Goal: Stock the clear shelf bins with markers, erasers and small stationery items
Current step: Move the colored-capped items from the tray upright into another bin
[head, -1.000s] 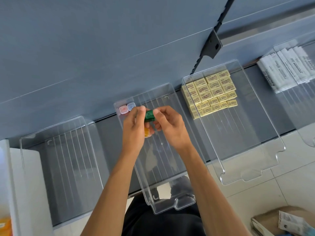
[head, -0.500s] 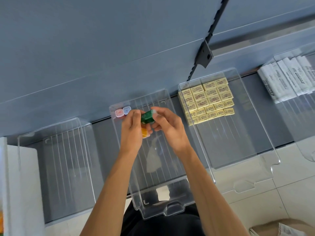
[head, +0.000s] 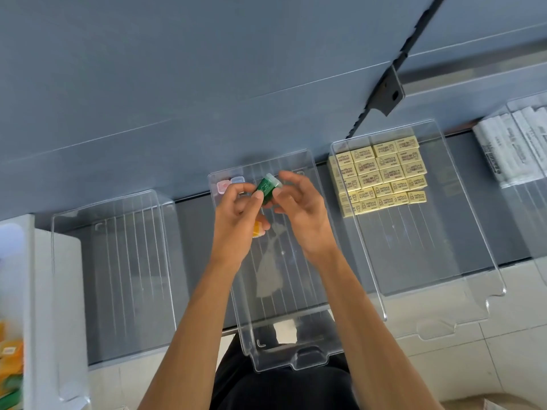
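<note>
Both hands hover over the back of the middle clear bin (head: 307,335). My left hand (head: 236,214) pinches a small green eraser (head: 268,187) at its near end with the thumb, and an orange eraser (head: 257,229) shows under its palm. My right hand (head: 299,208) touches the green eraser's far end with curled fingertips. A pink eraser (head: 222,186) and a pale blue eraser (head: 237,181) lie in the bin's back left corner.
Another clear bin (head: 74,220) stands at the left. The clear bin on the right (head: 461,232) holds several yellow boxed erasers (head: 381,173). White wrapped packs (head: 515,143) fill a bin at far right. A white box (head: 44,291) with orange and green items sits at the left edge.
The green eraser has tilted upright between my hands and risen a little. My right fingers have loosened around it. The camera has shifted slightly.
</note>
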